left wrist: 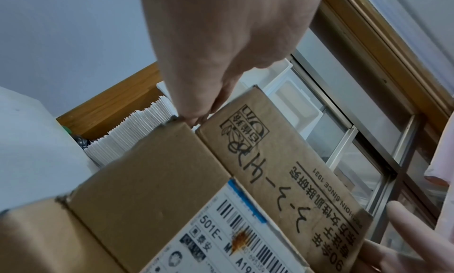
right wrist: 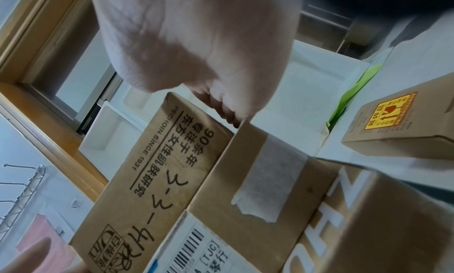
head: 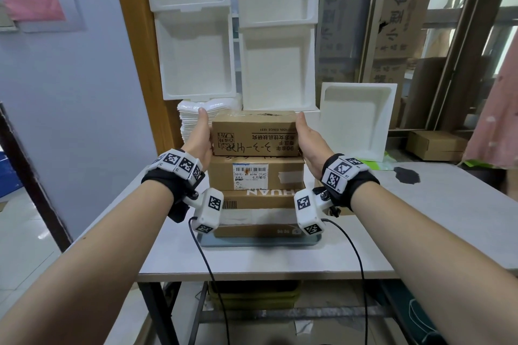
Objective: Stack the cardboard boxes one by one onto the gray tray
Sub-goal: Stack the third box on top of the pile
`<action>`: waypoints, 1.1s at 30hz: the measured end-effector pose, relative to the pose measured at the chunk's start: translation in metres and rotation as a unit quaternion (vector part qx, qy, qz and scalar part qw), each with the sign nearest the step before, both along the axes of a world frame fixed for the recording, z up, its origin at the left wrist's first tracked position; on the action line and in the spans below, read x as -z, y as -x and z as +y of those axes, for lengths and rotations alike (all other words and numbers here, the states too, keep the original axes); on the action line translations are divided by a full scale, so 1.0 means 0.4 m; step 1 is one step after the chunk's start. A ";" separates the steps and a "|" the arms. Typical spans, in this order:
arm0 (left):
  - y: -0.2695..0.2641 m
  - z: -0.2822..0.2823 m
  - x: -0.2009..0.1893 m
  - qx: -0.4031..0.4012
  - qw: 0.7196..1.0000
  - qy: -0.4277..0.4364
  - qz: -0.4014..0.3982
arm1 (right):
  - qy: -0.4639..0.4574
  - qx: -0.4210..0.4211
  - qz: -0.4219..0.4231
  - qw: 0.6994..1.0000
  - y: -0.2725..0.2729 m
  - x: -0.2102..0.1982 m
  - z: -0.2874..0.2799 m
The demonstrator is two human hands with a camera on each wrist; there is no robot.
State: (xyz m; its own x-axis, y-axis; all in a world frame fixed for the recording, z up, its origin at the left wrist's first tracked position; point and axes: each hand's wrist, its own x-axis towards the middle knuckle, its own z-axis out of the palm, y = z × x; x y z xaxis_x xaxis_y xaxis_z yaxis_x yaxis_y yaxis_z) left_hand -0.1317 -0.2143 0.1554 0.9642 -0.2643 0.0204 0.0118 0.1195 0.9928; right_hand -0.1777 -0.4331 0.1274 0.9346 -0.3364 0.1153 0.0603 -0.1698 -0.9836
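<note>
Several cardboard boxes stand stacked on the gray tray (head: 260, 244) near the table's front. The top box (head: 253, 133) (left wrist: 282, 180) (right wrist: 152, 180) has black handwriting and printed text. It lies on, or a hair above, the labelled box (head: 256, 173) (left wrist: 159, 180) (right wrist: 258, 189); I cannot tell which. My left hand (head: 203, 134) (left wrist: 209, 63) grips its left end and my right hand (head: 307, 137) (right wrist: 196, 53) grips its right end. On each hand the thumb lies on the near side and the fingers curl round the far edge.
White foam trays (head: 193, 56) lean against the back wall, and one (head: 356, 120) stands to the right of the stack. A pile of white sheets (head: 190, 123) sits behind my left hand. Another cardboard box (head: 436, 144) (right wrist: 398, 127) lies at the far right by a dark stain (head: 406, 175).
</note>
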 end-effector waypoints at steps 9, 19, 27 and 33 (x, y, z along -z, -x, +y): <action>0.012 0.023 -0.049 -0.042 0.999 -0.018 -0.006 | -0.014 0.000 -0.004 1.000 0.065 -0.061 0.001; 0.085 0.025 -0.147 -0.037 0.998 0.003 -0.054 | 0.006 0.015 -0.003 1.000 0.119 -0.100 -0.019; 0.169 -0.014 -0.191 -0.004 0.997 0.000 -0.080 | 0.004 0.026 -0.033 0.999 0.186 -0.138 -0.038; 0.228 -0.115 -0.182 0.037 0.995 -0.002 -0.094 | 0.003 0.046 -0.040 0.998 0.228 -0.135 -0.086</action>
State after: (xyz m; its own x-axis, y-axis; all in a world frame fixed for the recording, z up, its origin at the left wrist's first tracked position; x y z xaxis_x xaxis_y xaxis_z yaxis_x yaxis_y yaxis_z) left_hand -0.2227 -0.2603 0.2283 0.9217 -0.3340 0.1974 -0.1658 0.1211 0.9787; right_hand -0.2689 -0.4676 0.1814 0.8878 -0.4190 0.1905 0.1224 -0.1842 -0.9752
